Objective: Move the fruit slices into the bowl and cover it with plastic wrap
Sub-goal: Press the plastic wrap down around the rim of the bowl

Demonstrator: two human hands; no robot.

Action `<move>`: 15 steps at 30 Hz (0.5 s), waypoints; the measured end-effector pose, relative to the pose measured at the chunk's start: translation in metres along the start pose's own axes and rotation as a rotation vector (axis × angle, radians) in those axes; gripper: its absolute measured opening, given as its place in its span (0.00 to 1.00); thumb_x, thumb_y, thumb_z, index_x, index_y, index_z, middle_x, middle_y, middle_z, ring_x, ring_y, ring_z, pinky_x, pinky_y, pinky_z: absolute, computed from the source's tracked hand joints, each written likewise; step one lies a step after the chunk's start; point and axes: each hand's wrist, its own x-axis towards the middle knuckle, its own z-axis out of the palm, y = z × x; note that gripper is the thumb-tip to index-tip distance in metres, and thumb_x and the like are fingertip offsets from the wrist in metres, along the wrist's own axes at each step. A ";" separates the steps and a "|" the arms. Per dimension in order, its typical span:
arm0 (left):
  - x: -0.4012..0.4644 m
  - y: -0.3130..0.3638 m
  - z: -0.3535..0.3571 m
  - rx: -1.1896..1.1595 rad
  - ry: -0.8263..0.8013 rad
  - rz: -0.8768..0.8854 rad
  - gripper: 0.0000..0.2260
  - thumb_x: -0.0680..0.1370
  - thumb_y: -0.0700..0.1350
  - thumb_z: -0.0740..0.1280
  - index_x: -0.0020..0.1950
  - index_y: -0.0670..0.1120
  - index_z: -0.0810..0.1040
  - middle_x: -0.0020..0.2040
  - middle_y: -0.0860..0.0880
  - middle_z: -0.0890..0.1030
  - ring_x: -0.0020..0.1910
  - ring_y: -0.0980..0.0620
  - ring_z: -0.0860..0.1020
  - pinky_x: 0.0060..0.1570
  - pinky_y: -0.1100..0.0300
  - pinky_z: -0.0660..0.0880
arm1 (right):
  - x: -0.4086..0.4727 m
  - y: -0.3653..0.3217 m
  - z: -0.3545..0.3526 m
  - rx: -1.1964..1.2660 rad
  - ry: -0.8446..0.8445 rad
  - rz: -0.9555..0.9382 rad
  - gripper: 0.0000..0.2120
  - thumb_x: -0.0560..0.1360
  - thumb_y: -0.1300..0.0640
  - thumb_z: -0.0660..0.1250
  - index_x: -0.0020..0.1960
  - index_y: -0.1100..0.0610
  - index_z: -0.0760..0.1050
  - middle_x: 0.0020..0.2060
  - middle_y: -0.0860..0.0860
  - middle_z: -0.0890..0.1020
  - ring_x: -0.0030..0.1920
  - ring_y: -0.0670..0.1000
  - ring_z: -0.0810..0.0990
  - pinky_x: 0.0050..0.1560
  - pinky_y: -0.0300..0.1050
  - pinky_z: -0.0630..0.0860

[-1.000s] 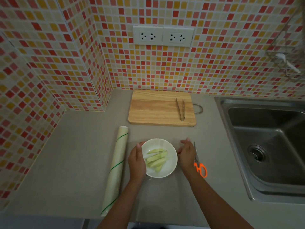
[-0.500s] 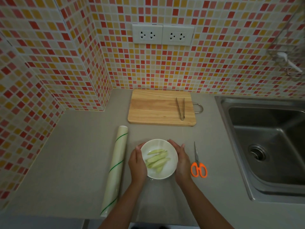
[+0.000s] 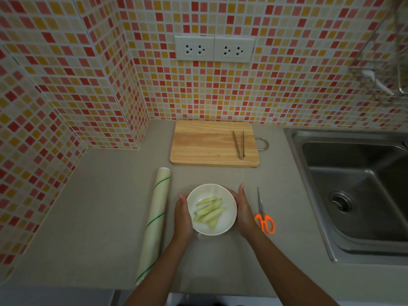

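A white bowl [image 3: 223, 226] stands on the grey counter near its front edge, with several pale green fruit slices [image 3: 208, 212] inside. My left hand [image 3: 182, 217] presses flat against the bowl's left side. My right hand [image 3: 242, 209] presses against its right side, fingers stretched forward. A thin clear film seems to lie over the bowl, with a crumpled bit [image 3: 200, 235] showing under the near rim. The plastic wrap roll [image 3: 154, 224], marked with green lines, lies just left of my left hand.
Orange-handled scissors [image 3: 263, 220] lie right of my right hand. A wooden cutting board [image 3: 207, 144] with metal tongs [image 3: 239, 144] on it sits at the back against the tiled wall. A steel sink [image 3: 353, 191] fills the right side.
My right hand came in from beside the scissors to the bowl's right side and now lies along it. My left hand stayed on the bowl's left side.
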 end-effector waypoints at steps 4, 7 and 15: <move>-0.003 0.007 -0.010 0.168 0.148 0.163 0.25 0.83 0.55 0.48 0.67 0.42 0.74 0.66 0.42 0.77 0.66 0.46 0.74 0.69 0.45 0.67 | 0.006 -0.012 -0.011 -0.167 0.223 -0.059 0.33 0.80 0.39 0.43 0.61 0.61 0.77 0.60 0.59 0.80 0.62 0.56 0.77 0.63 0.50 0.71; -0.019 0.007 0.004 0.014 0.225 0.168 0.21 0.83 0.53 0.50 0.70 0.45 0.72 0.67 0.47 0.76 0.67 0.51 0.73 0.71 0.52 0.66 | 0.011 -0.020 -0.012 -0.166 0.206 -0.092 0.32 0.80 0.39 0.45 0.58 0.60 0.79 0.61 0.58 0.80 0.61 0.55 0.78 0.65 0.51 0.70; -0.021 -0.004 0.020 0.206 0.300 0.280 0.18 0.84 0.48 0.52 0.59 0.43 0.80 0.55 0.45 0.83 0.55 0.46 0.79 0.58 0.54 0.74 | 0.016 -0.018 0.000 -0.182 0.056 0.058 0.32 0.79 0.38 0.49 0.62 0.62 0.77 0.58 0.62 0.81 0.60 0.61 0.79 0.63 0.58 0.73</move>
